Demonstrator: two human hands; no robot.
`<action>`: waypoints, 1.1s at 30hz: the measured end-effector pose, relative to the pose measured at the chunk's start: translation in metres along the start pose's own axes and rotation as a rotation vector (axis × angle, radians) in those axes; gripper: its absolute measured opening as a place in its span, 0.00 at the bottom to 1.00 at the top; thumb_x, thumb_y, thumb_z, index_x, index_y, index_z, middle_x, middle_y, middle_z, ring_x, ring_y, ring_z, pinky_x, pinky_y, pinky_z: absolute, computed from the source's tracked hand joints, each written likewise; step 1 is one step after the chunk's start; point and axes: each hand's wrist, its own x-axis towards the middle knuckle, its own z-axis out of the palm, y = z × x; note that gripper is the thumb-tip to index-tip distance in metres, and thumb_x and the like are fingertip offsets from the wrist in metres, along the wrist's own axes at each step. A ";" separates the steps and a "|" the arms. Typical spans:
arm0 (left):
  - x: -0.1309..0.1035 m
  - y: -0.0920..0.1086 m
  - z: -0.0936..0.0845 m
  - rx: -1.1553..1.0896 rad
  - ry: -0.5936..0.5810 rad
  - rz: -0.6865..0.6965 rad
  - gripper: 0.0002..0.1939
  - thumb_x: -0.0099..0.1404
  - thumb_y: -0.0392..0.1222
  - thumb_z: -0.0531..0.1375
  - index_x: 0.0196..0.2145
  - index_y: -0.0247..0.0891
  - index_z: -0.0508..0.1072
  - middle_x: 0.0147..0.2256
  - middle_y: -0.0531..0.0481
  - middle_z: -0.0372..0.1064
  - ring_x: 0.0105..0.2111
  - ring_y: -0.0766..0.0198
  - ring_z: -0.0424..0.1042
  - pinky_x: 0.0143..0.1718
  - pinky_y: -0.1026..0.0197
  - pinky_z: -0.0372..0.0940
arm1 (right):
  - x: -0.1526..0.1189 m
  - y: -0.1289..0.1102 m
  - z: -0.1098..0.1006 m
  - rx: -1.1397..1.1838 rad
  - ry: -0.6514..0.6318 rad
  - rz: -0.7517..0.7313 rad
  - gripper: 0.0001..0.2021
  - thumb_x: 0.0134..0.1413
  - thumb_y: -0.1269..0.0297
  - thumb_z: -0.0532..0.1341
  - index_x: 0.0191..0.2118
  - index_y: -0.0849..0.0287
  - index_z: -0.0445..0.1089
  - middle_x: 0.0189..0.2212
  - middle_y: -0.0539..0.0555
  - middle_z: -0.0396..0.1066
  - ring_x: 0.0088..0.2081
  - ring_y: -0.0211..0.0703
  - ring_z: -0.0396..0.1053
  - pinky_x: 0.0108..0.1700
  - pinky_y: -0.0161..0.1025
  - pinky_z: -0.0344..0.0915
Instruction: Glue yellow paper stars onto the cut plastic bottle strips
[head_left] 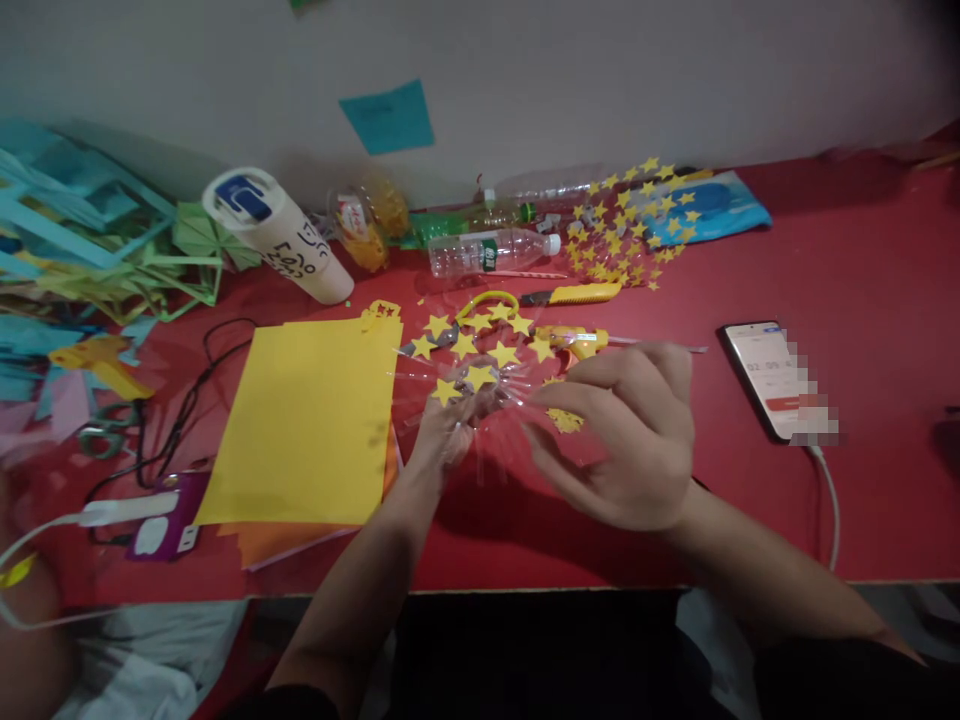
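Forearms (367,570) reach in; right hand (630,440) arches, thumb and forefinger parted; left hand (450,432) grips star-tipped plastic (480,377)

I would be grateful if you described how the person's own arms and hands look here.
The left hand and right hand are bare, with no gloves; the left is partly hidden from view. The forearms are uncovered too, with no watch or bracelet showing. Dark, apparently black sleeves appear at the bottom of the picture, with no markings visible.

Hiding left hand (450,435) partly behind starred clear strips (480,377); blurring out phone (761,375) edge, right of right hand (630,440).
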 end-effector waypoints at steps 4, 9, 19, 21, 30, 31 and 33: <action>0.005 -0.006 -0.005 -0.032 0.015 -0.007 0.20 0.37 0.35 0.71 0.28 0.37 0.68 0.24 0.53 0.74 0.27 0.62 0.76 0.34 0.61 0.71 | -0.001 0.001 0.006 -0.116 -0.073 -0.024 0.01 0.54 0.65 0.62 0.33 0.53 0.68 0.26 0.49 0.65 0.32 0.43 0.58 0.36 0.44 0.52; 0.003 -0.007 -0.005 -0.035 -0.007 -0.008 0.18 0.39 0.37 0.72 0.26 0.37 0.68 0.24 0.53 0.74 0.27 0.63 0.76 0.34 0.62 0.71 | -0.004 -0.001 0.010 -0.121 -0.062 -0.049 0.02 0.55 0.67 0.62 0.33 0.54 0.69 0.25 0.49 0.64 0.31 0.42 0.56 0.35 0.44 0.52; 0.006 0.021 -0.008 -0.016 -0.050 0.026 0.21 0.38 0.34 0.73 0.31 0.37 0.72 0.27 0.52 0.75 0.27 0.65 0.76 0.32 0.67 0.70 | -0.004 0.039 0.026 0.404 -0.127 0.563 0.20 0.53 0.56 0.62 0.50 0.54 0.60 0.49 0.58 0.64 0.41 0.43 0.68 0.35 0.41 0.68; 0.008 0.023 -0.010 -0.017 -0.029 0.042 0.21 0.39 0.32 0.72 0.32 0.38 0.72 0.27 0.52 0.75 0.27 0.66 0.76 0.33 0.67 0.71 | -0.008 0.046 0.038 0.640 -0.259 0.698 0.24 0.53 0.51 0.62 0.52 0.53 0.57 0.51 0.59 0.65 0.36 0.39 0.70 0.31 0.38 0.68; 0.020 0.012 -0.021 0.057 -0.050 -0.038 0.18 0.39 0.32 0.71 0.31 0.35 0.72 0.28 0.50 0.76 0.28 0.61 0.77 0.34 0.61 0.73 | -0.001 0.049 0.051 0.977 -0.349 1.050 0.14 0.53 0.52 0.59 0.42 0.54 0.67 0.33 0.50 0.73 0.24 0.36 0.72 0.24 0.35 0.69; 0.021 0.011 -0.023 0.062 -0.061 -0.047 0.18 0.39 0.32 0.71 0.30 0.35 0.72 0.29 0.50 0.76 0.29 0.60 0.78 0.34 0.61 0.73 | -0.001 0.051 0.053 0.958 -0.357 1.062 0.11 0.53 0.55 0.59 0.39 0.55 0.68 0.29 0.49 0.73 0.23 0.36 0.71 0.24 0.35 0.69; 0.021 0.009 -0.028 0.062 -0.089 -0.061 0.19 0.38 0.32 0.72 0.29 0.36 0.71 0.30 0.48 0.76 0.33 0.56 0.78 0.37 0.57 0.73 | -0.004 0.054 0.059 0.924 -0.372 1.066 0.07 0.54 0.61 0.57 0.36 0.56 0.70 0.23 0.47 0.70 0.21 0.37 0.70 0.24 0.36 0.70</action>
